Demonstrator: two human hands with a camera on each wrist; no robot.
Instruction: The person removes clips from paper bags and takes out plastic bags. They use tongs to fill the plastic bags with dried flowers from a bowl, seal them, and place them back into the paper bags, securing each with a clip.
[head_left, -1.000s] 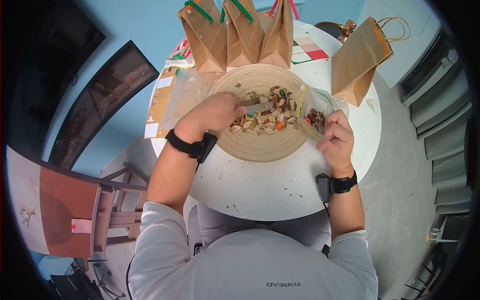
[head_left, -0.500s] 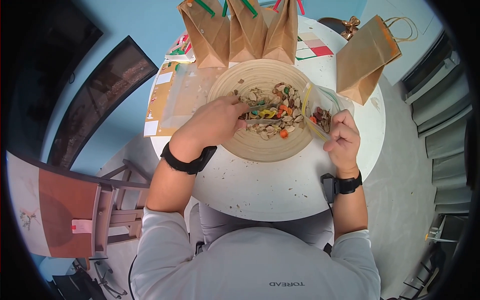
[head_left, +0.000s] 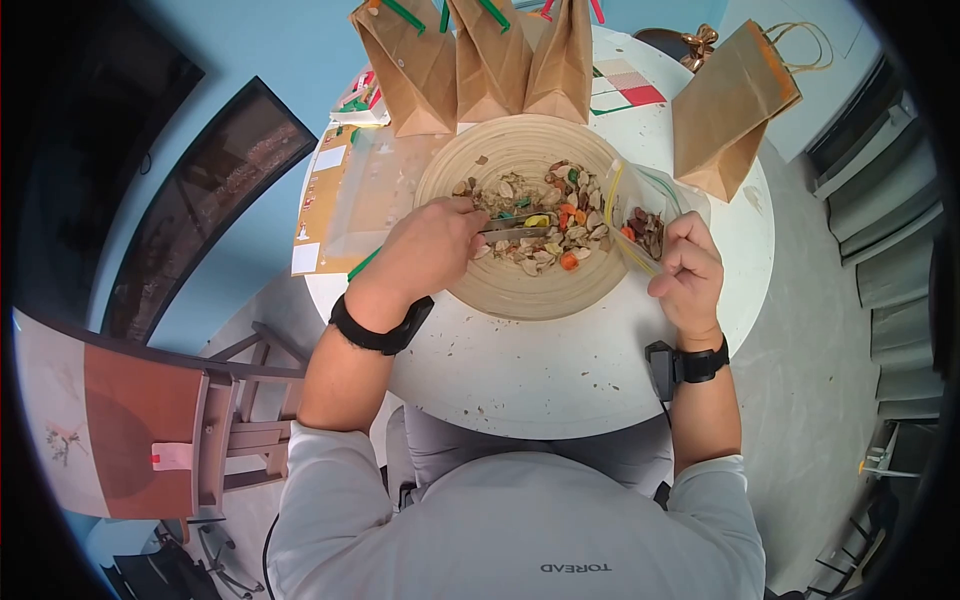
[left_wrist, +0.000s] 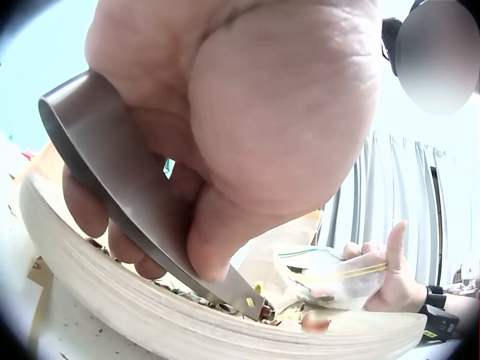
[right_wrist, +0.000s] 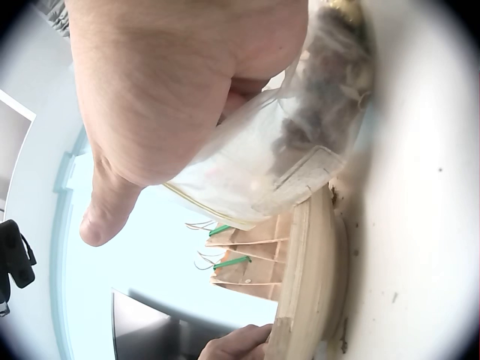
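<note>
My left hand grips metal tongs, the thumb on one arm and the fingers on the other. In the head view the tong tips reach into a heap of dried petals and slices, at a yellow piece. The heap lies on a round, shallow wooden bowl. My right hand pinches the side of a clear zip bag, its mouth tilted toward the bowl and overlapping its right edge. Dark and reddish pieces lie inside the bag. The right thumb sticks out.
Several brown paper bags stand behind the bowl, and another paper bag stands at the back right. A translucent sheet lies on the left. Small crumbs dot the white table near its front edge.
The tongs have gone from the upper heap down to the yellow piece, their arms spread and then drawn closer together. My right hand keeps its hold on the zip bag.
</note>
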